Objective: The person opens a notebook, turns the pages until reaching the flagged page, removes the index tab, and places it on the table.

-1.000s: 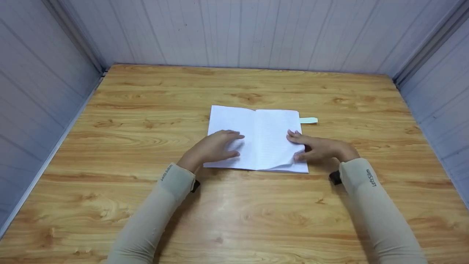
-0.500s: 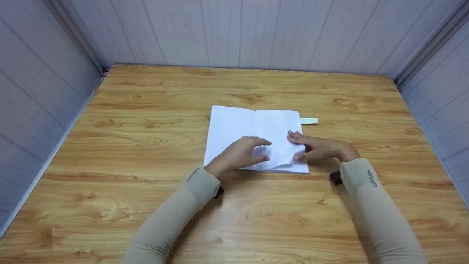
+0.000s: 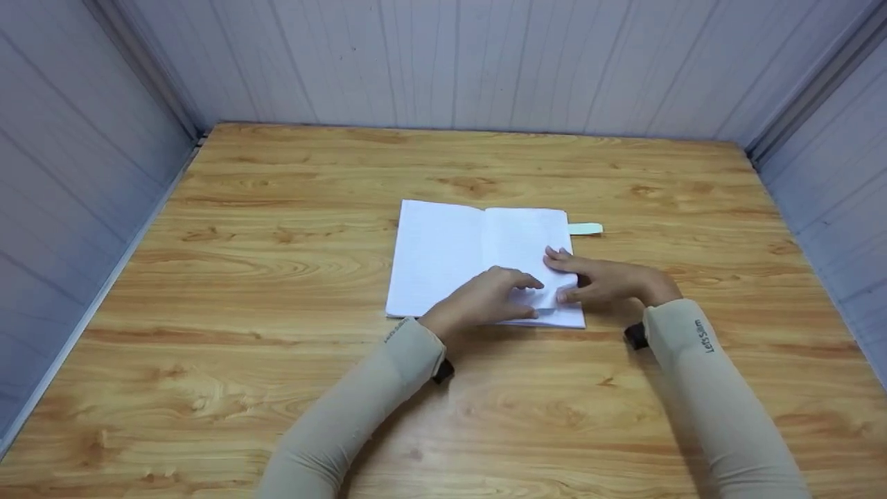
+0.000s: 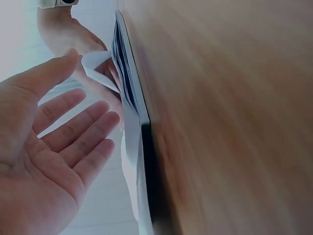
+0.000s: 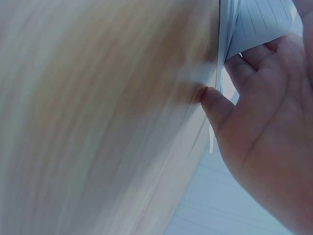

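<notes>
A white lined notebook (image 3: 443, 256) lies open on the wooden table (image 3: 277, 208). My right hand (image 3: 589, 281) is at the right page's outer edge. Its thumb is tucked under the lower corner and its fingers lie on top, so a page (image 5: 259, 24) is bent up between them. My left hand (image 3: 506, 299) reaches across onto the lower part of the right page, close to the lifted corner. In the left wrist view the left hand (image 4: 54, 161) shows relaxed, spread fingers beside the notebook's edge (image 4: 132, 98), holding nothing.
A pale green tab (image 3: 585, 228) sticks out from under the notebook's right side. Grey panelled walls (image 3: 443, 62) enclose the table at the back, left and right. Bare wood surrounds the notebook.
My left hand has slid from the left page across the spine to the lower right page, near the right hand. The right hand has stayed in place with the corner lifted.
</notes>
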The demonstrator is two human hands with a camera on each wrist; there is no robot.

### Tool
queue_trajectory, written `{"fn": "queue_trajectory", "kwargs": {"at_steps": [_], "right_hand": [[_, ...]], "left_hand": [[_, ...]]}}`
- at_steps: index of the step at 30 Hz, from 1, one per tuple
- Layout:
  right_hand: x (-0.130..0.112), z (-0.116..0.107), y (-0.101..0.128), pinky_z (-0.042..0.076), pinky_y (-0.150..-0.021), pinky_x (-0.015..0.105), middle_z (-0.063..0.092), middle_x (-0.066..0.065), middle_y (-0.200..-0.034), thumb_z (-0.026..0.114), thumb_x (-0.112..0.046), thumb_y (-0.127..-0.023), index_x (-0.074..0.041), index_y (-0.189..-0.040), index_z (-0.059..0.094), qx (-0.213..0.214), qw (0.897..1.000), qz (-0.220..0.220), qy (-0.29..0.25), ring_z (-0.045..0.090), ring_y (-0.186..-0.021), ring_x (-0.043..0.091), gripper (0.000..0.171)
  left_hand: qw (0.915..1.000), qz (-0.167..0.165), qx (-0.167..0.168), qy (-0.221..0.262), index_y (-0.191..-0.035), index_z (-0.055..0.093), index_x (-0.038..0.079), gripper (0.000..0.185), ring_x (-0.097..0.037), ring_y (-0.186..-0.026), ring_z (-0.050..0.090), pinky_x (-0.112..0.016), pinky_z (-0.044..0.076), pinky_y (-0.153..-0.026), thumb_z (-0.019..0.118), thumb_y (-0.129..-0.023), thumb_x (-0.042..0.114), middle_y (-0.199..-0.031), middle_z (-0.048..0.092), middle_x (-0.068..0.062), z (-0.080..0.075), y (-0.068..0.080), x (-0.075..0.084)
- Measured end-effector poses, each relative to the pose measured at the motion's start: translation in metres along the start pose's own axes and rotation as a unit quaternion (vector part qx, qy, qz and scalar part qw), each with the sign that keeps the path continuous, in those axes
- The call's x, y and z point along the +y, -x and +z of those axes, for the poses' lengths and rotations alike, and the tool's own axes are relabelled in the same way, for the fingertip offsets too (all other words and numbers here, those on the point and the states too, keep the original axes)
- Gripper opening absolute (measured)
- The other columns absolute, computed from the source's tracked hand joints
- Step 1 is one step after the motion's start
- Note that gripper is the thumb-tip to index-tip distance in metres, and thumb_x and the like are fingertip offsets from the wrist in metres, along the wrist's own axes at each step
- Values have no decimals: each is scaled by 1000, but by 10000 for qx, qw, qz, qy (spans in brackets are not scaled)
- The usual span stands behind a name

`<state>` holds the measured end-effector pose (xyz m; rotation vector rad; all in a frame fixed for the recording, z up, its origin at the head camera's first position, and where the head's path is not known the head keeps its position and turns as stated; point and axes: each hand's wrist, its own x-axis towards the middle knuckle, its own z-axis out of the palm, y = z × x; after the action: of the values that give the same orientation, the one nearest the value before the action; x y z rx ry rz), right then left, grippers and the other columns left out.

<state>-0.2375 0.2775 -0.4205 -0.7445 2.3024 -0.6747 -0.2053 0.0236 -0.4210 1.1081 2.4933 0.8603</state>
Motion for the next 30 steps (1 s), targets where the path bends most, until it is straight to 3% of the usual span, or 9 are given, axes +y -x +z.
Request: {"fn": "queue_trajectory", "kwargs": {"at_steps": [4, 16, 24, 30], "right_hand": [[1, 1, 0, 5, -118, 56, 0, 9, -163, 58, -36, -96, -9, -154, 17, 34, 9999, -93, 42, -4, -149, 34, 75], [-2, 0, 1, 5, -118, 58, 0, 12, -162, 58, -37, -95, -8, -154, 16, 51, 9998, -102, 148, -4, -149, 35, 78], [-3, 0, 2, 6, -118, 58, 0, 11, -163, 61, -41, -92, -7, -154, 13, 311, 9994, -99, 135, -5, -149, 35, 85], [-2, -1, 3, 4, -118, 59, -2, 9, -163, 66, -42, -88, -7, -155, 11, 716, 9974, -22, 69, -9, -149, 34, 94]], "left_hand": [[9999, 60, 68, 137, -124, 65, 8, 37, -15, -117, 60, -28, 44, -103, 68, -90, 22, -123, 67, -3, 4, -1, -1], [9991, -163, 148, 369, -117, 70, 9, 26, -13, -112, 64, -23, 48, -98, 64, -91, 12, -116, 71, -2, 5, -3, -4], [9979, -181, 237, 570, -117, 70, 7, 26, -14, -111, 65, -23, 49, -96, 62, -92, 7, -115, 71, -5, 4, -3, -4], [9957, 0, 306, 869, -124, 64, 4, 32, -18, -113, 64, -23, 49, -97, 59, -92, 2, -122, 67, -9, 3, -3, -4]]}}
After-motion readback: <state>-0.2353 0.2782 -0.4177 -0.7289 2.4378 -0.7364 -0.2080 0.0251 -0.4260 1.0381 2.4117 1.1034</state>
